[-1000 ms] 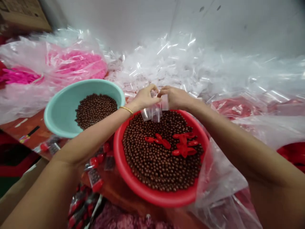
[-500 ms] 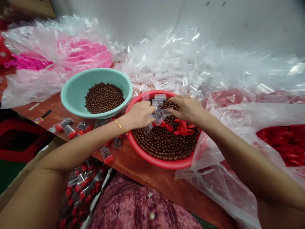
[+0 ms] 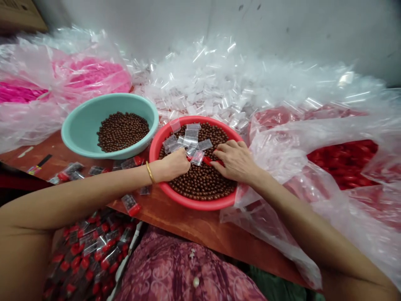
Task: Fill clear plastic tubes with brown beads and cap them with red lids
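Observation:
Both hands work over the red basin (image 3: 200, 205), which holds brown beads (image 3: 200, 184). My left hand (image 3: 178, 164), a gold bangle on its wrist, is closed at the basin's left; what its fingers hold is hidden. A clear plastic box (image 3: 197, 157) and a bit of red show beside its fingertips. My right hand (image 3: 233, 161) is bent over the beads on the right, thumb and fingers closing on a red plastic piece (image 3: 207, 160). Several clear boxes (image 3: 191, 136) lie on the beads at the basin's back.
A turquoise basin (image 3: 78, 129) with brown beads stands to the left. Clear boxes (image 3: 213, 92) are heaped behind. Bags hold pink pieces (image 3: 90, 77) at left and red pieces (image 3: 344, 163) at right. Filled red-capped boxes (image 3: 94, 251) fill a carton below; others lie on the table.
The view has shifted, moving the basins left. The clear boxes between my hands now lie spread on the beads. My right hand has come lower, over the loose red pieces; my left is closed tighter.

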The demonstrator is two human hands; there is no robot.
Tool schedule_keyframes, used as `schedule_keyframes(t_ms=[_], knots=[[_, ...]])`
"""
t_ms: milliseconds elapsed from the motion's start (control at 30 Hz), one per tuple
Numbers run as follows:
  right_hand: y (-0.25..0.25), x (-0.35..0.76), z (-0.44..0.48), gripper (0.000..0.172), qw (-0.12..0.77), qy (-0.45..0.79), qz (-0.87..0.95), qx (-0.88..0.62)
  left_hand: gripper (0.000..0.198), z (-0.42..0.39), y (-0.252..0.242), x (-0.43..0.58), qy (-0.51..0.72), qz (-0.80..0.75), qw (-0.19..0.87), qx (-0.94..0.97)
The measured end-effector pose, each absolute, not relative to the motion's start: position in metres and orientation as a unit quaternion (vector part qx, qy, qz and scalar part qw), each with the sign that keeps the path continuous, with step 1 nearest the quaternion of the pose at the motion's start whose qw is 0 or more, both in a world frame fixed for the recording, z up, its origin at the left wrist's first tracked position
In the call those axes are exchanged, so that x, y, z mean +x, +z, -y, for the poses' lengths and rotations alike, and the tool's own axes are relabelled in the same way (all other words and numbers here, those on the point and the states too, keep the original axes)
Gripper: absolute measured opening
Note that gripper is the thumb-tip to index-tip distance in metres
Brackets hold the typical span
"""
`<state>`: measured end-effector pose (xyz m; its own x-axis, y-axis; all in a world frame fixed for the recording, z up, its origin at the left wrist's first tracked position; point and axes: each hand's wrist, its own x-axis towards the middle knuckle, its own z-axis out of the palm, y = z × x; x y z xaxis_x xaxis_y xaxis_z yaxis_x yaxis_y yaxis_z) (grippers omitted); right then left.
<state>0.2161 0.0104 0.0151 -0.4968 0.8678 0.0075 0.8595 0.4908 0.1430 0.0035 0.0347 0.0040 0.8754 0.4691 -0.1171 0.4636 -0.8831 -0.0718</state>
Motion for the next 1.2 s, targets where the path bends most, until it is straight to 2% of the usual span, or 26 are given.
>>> schedule_keyframes(t_ms=[67,167,267,367,500,600,700,767,833,1000,1100,1200], knots=[[0.009,0.205,-0.013,0.040,0.040,0.057,-0.865,0.497,0.021,-0.029,0.009,0.007,0.107,0.228,0.000,-0.968],[0.002,0.192,-0.018,0.032,0.061,0.044,-0.867,0.492,0.022,-0.021,0.018,0.011,0.158,0.238,-0.015,-0.958],[0.002,0.192,-0.019,0.031,0.025,0.042,-0.843,0.536,0.028,-0.018,0.018,0.018,0.194,0.271,-0.010,-0.943],[0.003,0.201,-0.018,0.033,-0.075,0.005,-0.785,0.615,0.030,-0.021,0.010,0.028,0.177,0.285,-0.038,-0.941],[-0.005,0.213,-0.015,0.027,-0.300,-0.118,-0.714,0.622,0.025,-0.030,-0.006,0.045,0.117,0.334,-0.119,-0.928],[-0.008,0.216,-0.014,0.025,-0.433,-0.253,-0.634,0.589,0.019,-0.040,-0.016,0.051,0.066,0.363,-0.223,-0.903],[-0.004,0.216,-0.012,0.028,-0.512,-0.373,-0.535,0.559,0.020,-0.049,-0.021,0.048,0.004,0.368,-0.413,-0.833],[0.001,0.217,-0.009,0.028,-0.549,-0.396,-0.505,0.536,0.026,-0.052,-0.020,0.042,-0.050,0.343,-0.551,-0.759],[0.004,0.219,-0.006,0.026,-0.583,-0.388,-0.498,0.512,0.028,-0.051,-0.015,0.035,-0.115,0.310,-0.643,-0.691],[0.002,0.220,0.003,0.024,-0.619,-0.441,-0.453,0.465,0.037,-0.033,-0.002,0.019,-0.210,0.293,-0.743,-0.564],[0.000,0.215,0.008,0.025,-0.600,-0.453,-0.464,0.467,0.044,-0.020,0.000,0.013,-0.221,0.276,-0.791,-0.500],[0.001,0.209,0.013,0.029,-0.559,-0.478,-0.482,0.476,0.042,-0.013,-0.002,0.012,-0.250,0.275,-0.788,-0.492]])
